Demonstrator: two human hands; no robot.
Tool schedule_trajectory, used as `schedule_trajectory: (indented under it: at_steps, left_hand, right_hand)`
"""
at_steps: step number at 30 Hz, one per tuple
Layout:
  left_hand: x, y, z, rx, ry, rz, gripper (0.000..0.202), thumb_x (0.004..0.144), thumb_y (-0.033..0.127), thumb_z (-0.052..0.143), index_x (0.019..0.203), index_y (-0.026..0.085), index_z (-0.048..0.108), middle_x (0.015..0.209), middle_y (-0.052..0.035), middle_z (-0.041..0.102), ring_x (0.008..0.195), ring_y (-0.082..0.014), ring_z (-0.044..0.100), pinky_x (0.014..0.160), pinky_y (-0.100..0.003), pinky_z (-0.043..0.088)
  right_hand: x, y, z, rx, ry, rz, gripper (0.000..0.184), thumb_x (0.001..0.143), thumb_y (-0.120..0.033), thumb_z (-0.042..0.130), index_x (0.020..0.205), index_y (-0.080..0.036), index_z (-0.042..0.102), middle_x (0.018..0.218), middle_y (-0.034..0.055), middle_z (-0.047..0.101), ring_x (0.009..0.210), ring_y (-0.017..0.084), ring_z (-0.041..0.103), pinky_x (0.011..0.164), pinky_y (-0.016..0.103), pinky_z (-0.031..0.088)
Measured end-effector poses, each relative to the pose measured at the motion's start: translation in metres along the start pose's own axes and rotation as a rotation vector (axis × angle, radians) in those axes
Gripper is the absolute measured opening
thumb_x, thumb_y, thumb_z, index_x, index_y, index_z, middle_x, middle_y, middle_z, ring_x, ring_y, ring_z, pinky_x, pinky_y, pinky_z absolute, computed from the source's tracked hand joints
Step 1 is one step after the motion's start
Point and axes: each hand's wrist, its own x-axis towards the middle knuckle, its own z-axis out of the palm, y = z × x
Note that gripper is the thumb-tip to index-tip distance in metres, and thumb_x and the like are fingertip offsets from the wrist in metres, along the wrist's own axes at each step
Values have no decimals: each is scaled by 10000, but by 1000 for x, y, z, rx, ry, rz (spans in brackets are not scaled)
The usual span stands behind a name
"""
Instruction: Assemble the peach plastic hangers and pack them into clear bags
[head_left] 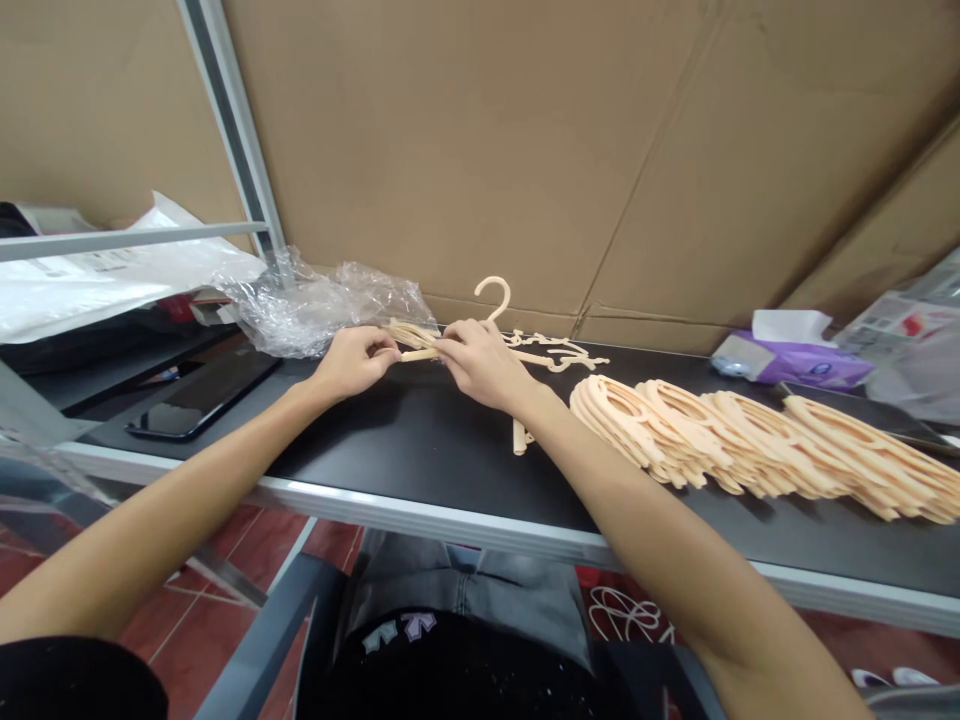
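A beige plastic hanger point(418, 354) stretches between my two hands, near the back of the black table. My left hand point(354, 361) is closed, with thumb and fingers pinching its left end. Over its middle, my right hand point(484, 366) is closed with fingertips on the piece and hides part of it. A curved hanger hook point(504, 296) rises just behind my right hand. More thin beige hanger parts point(568, 353) lie to the right of that hand. Another short beige piece point(519, 437) shows under my right wrist.
Overlapping stacks of beige hangers point(712, 430) cover the table's right side. Clear plastic wrap point(330, 300) lies at back left, near a dark phone point(202, 395). A purple tissue pack point(806, 358) stands at back right. Cardboard point(465, 140) walls the back; a metal post point(232, 110) rises left.
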Motion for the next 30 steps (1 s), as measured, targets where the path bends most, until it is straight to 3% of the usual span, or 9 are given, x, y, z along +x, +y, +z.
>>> schedule_trajectory:
  at_steps: [4, 10, 15, 18, 22, 26, 30]
  left_hand:
    - [1, -3, -6, 15, 10, -81, 272, 727, 337, 551, 736, 163, 761, 697, -36, 718, 616, -166, 558, 641, -279, 418]
    - [2, -5, -9, 55, 17, -158, 255, 687, 328, 528, 696, 168, 726, 623, -32, 668, 609, -177, 549, 602, -280, 386]
    - [4, -8, -10, 115, 54, -253, 243, 709, 334, 507, 622, 167, 661, 598, -38, 620, 606, -181, 527, 578, -287, 356]
    - [5, -7, -12, 118, 65, -290, 228, 709, 331, 504, 585, 177, 617, 579, -37, 585, 613, -187, 519, 581, -292, 348]
    - [5, -6, -14, 117, 66, -347, 214, 706, 334, 506, 583, 182, 593, 586, -35, 560, 629, -192, 513, 589, -296, 334]
    - [5, -5, -13, 128, 86, -297, 243, 747, 347, 497, 580, 186, 572, 589, -33, 561, 615, -181, 487, 588, -300, 303]
    - [2, -1, -12, 196, 99, -186, 406, 885, 455, 451, 597, 194, 571, 605, -36, 581, 614, -179, 487, 586, -310, 280]
  right_hand:
    - [4, -1, -10, -9, 92, 78, 329, 1010, -191, 399, 1059, -160, 722, 1067, 135, 688, 1006, 254, 544, 909, 381, 317]
    - [4, 4, -28, -70, 93, 425, 288, 956, -234, 443, 866, -158, 706, 887, 124, 706, 858, 246, 590, 806, 369, 337]
    - [0, 14, -31, -67, -5, 620, 242, 900, -293, 531, 976, -167, 722, 1028, 140, 711, 910, 271, 624, 772, 369, 381]
    - [-2, 17, -30, -54, -101, 619, 315, 832, -277, 587, 1097, -177, 724, 1132, 149, 701, 984, 300, 624, 797, 388, 404]
    - [-5, 18, -29, -70, -240, 541, 208, 837, -217, 555, 906, -191, 750, 967, 132, 727, 991, 309, 607, 778, 384, 396]
    - [-4, 17, -28, -52, -199, 508, 262, 948, -236, 469, 877, -190, 717, 923, 115, 714, 918, 260, 596, 741, 353, 370]
    - [-2, 15, -23, 78, -140, 472, 230, 974, -276, 478, 932, -209, 694, 942, 80, 687, 834, 213, 576, 700, 312, 349]
